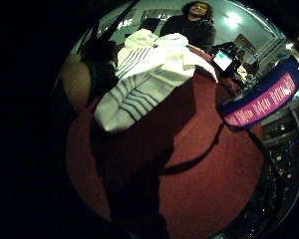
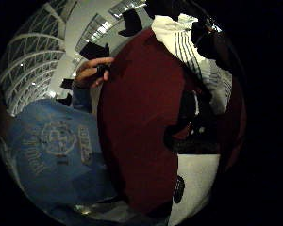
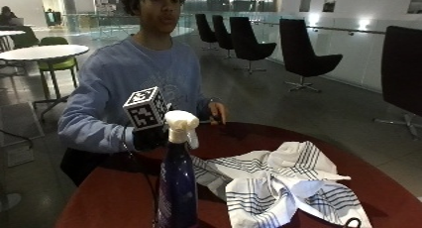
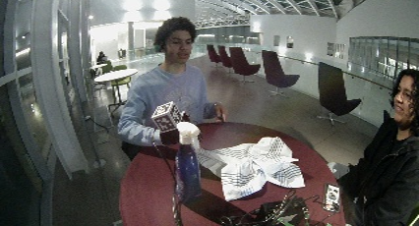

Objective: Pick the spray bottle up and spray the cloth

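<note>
Large hall, grey floor [image 3: 277,101], row of black swivel chairs [image 3: 300,54] along a lit white wall [image 3: 359,34], white round table [image 3: 43,52] with green chair [image 3: 56,64], arched glazed roof [image 4: 262,2].

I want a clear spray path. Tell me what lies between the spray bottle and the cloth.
Nothing in the outside view: the spray bottle stands right beside the striped cloth, with only a thin strip of bare red table near its base.
</note>
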Available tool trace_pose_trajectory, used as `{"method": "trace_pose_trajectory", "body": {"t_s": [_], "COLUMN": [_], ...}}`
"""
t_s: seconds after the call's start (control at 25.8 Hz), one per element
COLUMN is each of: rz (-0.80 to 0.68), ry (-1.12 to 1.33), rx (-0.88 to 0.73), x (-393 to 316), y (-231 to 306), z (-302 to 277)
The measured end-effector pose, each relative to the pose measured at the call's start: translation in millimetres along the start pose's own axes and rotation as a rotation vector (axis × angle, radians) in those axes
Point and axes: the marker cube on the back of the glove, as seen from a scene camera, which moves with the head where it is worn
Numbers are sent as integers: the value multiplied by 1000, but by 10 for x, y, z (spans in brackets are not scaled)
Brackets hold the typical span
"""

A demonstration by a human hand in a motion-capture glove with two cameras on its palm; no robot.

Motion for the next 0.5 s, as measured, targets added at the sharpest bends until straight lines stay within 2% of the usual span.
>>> {"method": "trace_pose_trajectory", "body": {"t_s": [0.5], "rz": [63], "ry": [-8], "rx": [-27], "x": [-31], "y": [29], "z": [-162]}}
